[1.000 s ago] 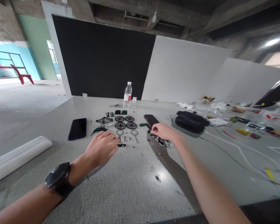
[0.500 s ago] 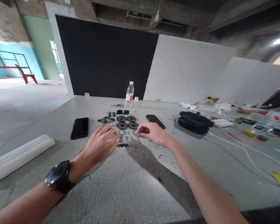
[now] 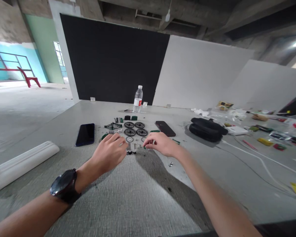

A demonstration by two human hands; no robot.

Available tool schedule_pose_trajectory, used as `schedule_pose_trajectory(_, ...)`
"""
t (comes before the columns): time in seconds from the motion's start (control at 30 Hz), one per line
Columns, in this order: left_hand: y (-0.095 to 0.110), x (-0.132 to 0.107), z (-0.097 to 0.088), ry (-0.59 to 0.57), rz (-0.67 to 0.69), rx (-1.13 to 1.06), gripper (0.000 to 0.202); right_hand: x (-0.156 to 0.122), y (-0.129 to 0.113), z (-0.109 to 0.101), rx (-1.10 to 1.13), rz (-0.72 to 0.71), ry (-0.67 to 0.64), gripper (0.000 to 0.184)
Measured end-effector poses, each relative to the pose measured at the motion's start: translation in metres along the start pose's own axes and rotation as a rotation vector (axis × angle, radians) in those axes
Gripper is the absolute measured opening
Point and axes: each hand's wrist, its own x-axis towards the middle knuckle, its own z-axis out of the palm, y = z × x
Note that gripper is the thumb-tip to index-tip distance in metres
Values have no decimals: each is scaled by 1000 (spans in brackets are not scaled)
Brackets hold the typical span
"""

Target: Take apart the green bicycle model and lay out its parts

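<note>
My left hand [image 3: 112,148] rests low over the table, palm down, fingers apart and slightly bent, beside small loose parts. My right hand [image 3: 161,144] is pinched, with a small green piece [image 3: 144,147] just visible at its fingertips. Between and beyond the hands lie several black spoked toy wheels [image 3: 130,132], a thin ring [image 3: 129,139] and a dark miniature bicycle frame [image 3: 112,125]. A small black curved part [image 3: 131,152] is close to my left fingertips. Tiny metal-looking pieces between the hands are too small to name.
Phones lie on both sides, one at left [image 3: 85,134] and one at right [image 3: 165,128]. A water bottle [image 3: 137,99] stands behind the parts. Farther right are a black case [image 3: 207,129] and white cables [image 3: 249,154]. A white roll [image 3: 24,166] lies at far left.
My right fingertips have dropped slightly, and a green piece now shows at them. More green parts show around my hands. My left hand has hardly moved.
</note>
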Motion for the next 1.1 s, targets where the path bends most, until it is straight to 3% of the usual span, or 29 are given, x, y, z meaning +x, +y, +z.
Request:
schedule_pose_trajectory(0.3, 1, -1, 1, -15, 0, 0, 21, 0, -3, 9, -49, -21, -151, 10)
schedule_pose_trajectory(0.5, 1, 0, 1, -20, -4, 0, 23, -1, -2, 11, -63, -18, -162, 6)
schedule_pose_trajectory(0.7, 1, -1, 2, -22, -10, -9, 21, -3, -9, 8, -56, 67, -218, 15)
schedule_pose_trajectory(0.97, 1, -2, 4, -29, -11, -19, 23, -4, -3, 2, -72, -45, -182, 23)
schedule_pose_trajectory(1.1, 1, -1, 3, -19, -5, -17, 23, -3, -3, 4, -90, -32, -200, 15)
